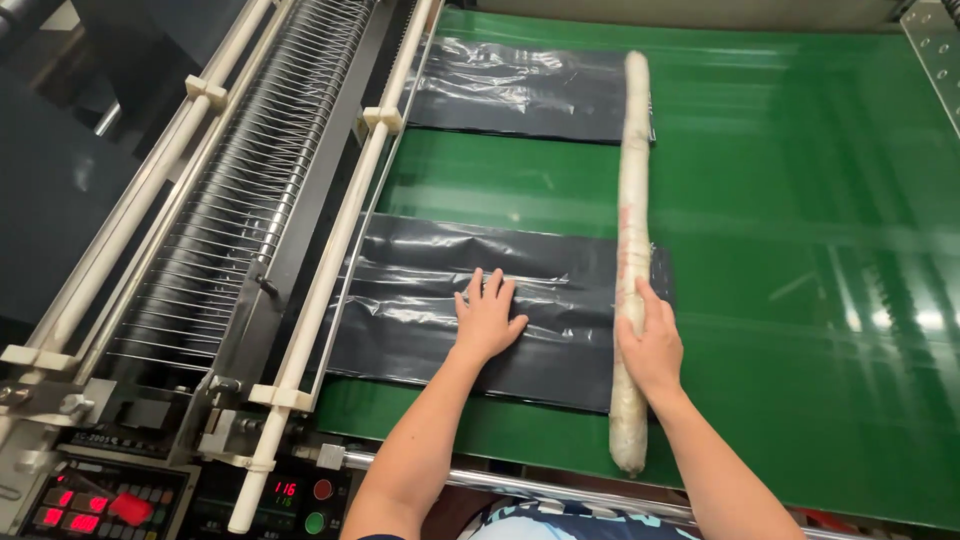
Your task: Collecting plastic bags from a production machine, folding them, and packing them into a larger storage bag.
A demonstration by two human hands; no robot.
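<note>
Firstly, my left hand (487, 318) lay flat and released, fingers spread, palm down on the near stack of black plastic bags (450, 310). My right hand (652, 345) was laid over the long pale rod (632, 250), fingers curled partly around it near its lower third; whether the grip was firm I could not tell.

The rod lay lengthwise across the green bench (800, 250), its near end close to the front edge and its far end resting on a second stack of black bags (525, 88) further back. It crossed the right-hand ends of both stacks, touching each. The two stacks sat well apart, with bare green surface between them.

To the left of the stacks, white rails (330, 260) and a row of thin metal wires (230, 230) ran along the machine. At the lower left, a control panel (110, 505) showed red lit digits and round red and green buttons.
</note>
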